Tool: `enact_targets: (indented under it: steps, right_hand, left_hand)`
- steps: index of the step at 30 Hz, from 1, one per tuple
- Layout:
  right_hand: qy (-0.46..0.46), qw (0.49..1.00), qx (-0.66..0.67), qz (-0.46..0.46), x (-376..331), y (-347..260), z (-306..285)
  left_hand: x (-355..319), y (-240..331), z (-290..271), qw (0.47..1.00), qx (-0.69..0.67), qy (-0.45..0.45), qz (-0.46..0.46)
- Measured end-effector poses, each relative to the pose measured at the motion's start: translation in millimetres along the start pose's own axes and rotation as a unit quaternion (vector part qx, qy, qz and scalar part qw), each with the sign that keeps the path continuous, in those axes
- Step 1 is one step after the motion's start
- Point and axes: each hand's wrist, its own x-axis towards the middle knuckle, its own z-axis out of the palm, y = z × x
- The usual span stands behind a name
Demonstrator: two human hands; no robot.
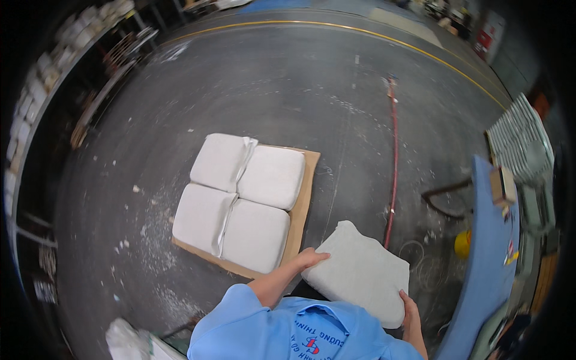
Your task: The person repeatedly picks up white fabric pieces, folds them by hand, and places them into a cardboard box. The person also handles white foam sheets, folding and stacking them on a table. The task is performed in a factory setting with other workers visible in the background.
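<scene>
Between my two hands I hold a white fabric-covered cushion, tilted in front of my body. My left hand grips its left edge, thumb on top and the other fingers hidden beneath. At the opposite edge my right hand is closed on the cushion's side. To the left, several similar white cushions lie in two rows on a brown cardboard sheet on the floor. The nearest of them is the front right cushion, close to my left forearm.
A red hose runs along the grey floor. To the right stand a blue-topped table with a small box, and a yellow container. Loaded shelving lines the left; a white sack lies near left.
</scene>
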Motion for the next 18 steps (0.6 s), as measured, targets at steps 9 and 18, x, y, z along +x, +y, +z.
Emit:
enact_targets:
  steps: [9, 18]
  right_hand:
    - [-0.135, 0.968, -0.195, 0.083, 156, -183, 155]
    - [-0.155, 0.86, -0.482, 0.065, 279, -277, 402]
  left_hand:
    - [29, 15, -73, 0.962, -0.261, 0.08, -0.023]
    - [26, 12, -140, 0.847, -0.434, 0.287, -0.109]
